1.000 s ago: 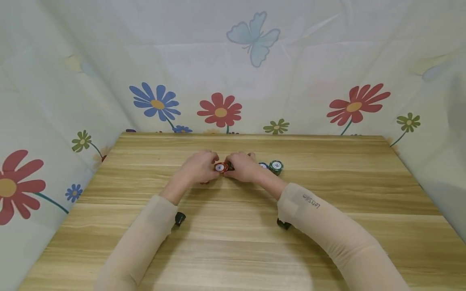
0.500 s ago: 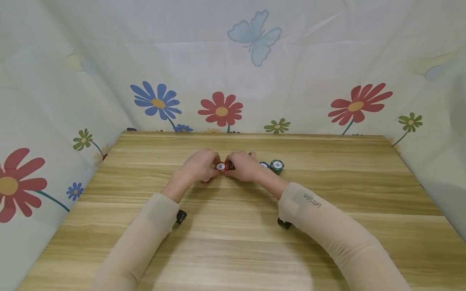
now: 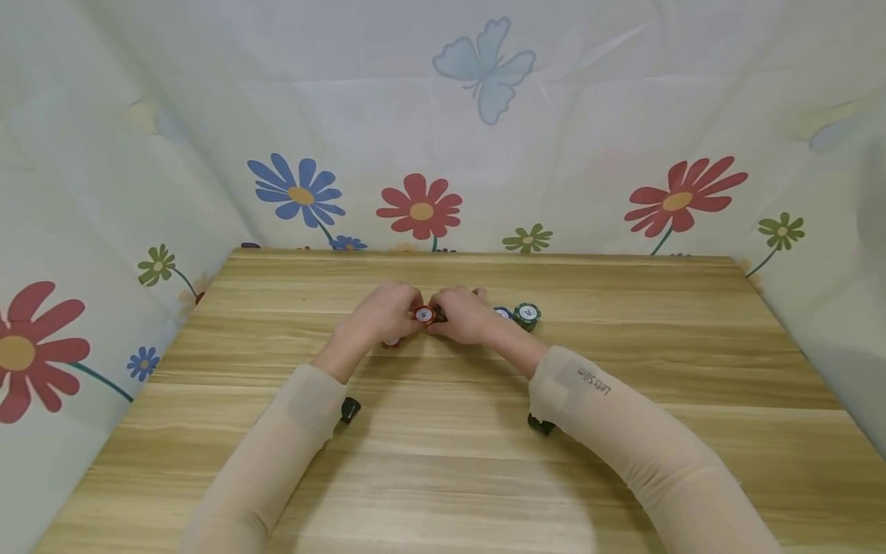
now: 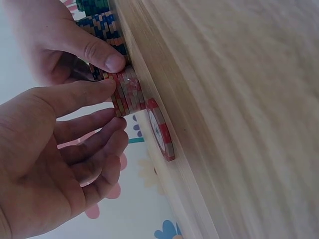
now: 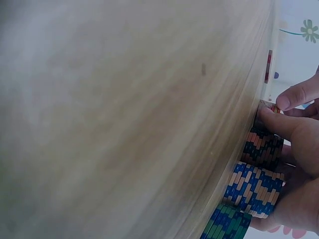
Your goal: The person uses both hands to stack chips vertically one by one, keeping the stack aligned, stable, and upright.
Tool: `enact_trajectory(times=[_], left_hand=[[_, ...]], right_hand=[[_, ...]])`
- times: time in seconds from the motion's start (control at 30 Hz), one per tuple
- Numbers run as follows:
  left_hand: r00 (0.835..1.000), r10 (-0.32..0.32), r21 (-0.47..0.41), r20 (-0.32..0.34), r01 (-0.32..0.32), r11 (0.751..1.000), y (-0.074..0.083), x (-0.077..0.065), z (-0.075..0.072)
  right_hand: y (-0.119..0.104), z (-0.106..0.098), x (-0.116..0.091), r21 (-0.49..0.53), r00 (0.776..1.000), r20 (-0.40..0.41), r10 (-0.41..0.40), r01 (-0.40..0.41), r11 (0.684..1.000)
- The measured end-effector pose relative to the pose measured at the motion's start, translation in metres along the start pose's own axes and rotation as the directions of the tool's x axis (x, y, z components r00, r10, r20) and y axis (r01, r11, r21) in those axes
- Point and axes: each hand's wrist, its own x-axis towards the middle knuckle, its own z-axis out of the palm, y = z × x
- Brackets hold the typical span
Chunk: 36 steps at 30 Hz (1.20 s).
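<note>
A short stack of red poker chips [image 3: 424, 315] stands between the two hands, its top chip face up. My left hand [image 3: 388, 312] pinches this stack between thumb and fingers, as the left wrist view shows. My right hand [image 3: 462, 317] curls round a stack of dark poker chips [image 5: 261, 149] just to the right, its thumb resting against the red stack. Behind its other fingers stands a taller stack of blue poker chips [image 5: 254, 189]. One loose red poker chip [image 4: 160, 130] lies flat on the table, by the left hand.
A stack of green poker chips [image 3: 527, 314] stands at the right end of the row, beside the blue one. The wooden table [image 3: 443, 492] ends at a back edge before a flower-printed curtain [image 3: 332, 92]. Dark wrist devices [image 3: 349, 410] show under the sleeves.
My left hand has slid slightly right with the red stack, closing up to the right hand. The loose red chip shows a little more. My right hand has stayed nearly still.
</note>
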Motion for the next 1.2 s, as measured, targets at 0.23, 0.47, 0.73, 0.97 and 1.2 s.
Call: enact_trajectory(times=[0.23,0.47,0.73,0.97,1.2], left_hand=[[1.0,0.002,0.005,-0.004,-0.002,1.0,-0.001,0.001,0.001],[1.0,-0.024,-0.014,-0.001,0.024,1.0,-0.005,-0.004,0.001],[0.995,-0.078,-0.033,0.055,0.08,0.996,-0.015,-0.015,-0.001],[0.987,-0.066,0.013,0.144,0.065,0.998,-0.018,-0.023,-0.006],[0.982,-0.079,0.008,0.169,0.079,0.997,-0.02,-0.029,-0.007]], right_hand=[[0.0,-0.001,0.0,-0.005,1.0,0.003,-0.003,0.003,1.0],[-0.002,-0.001,-0.001,0.004,1.0,0.0,0.006,-0.006,1.0],[-0.002,0.001,0.001,0.034,1.0,0.004,0.009,-0.009,0.999],[0.0,0.001,0.002,0.035,1.0,-0.008,0.002,-0.002,0.999],[0.0,0.001,0.002,0.036,1.0,-0.014,0.003,-0.002,0.999]])
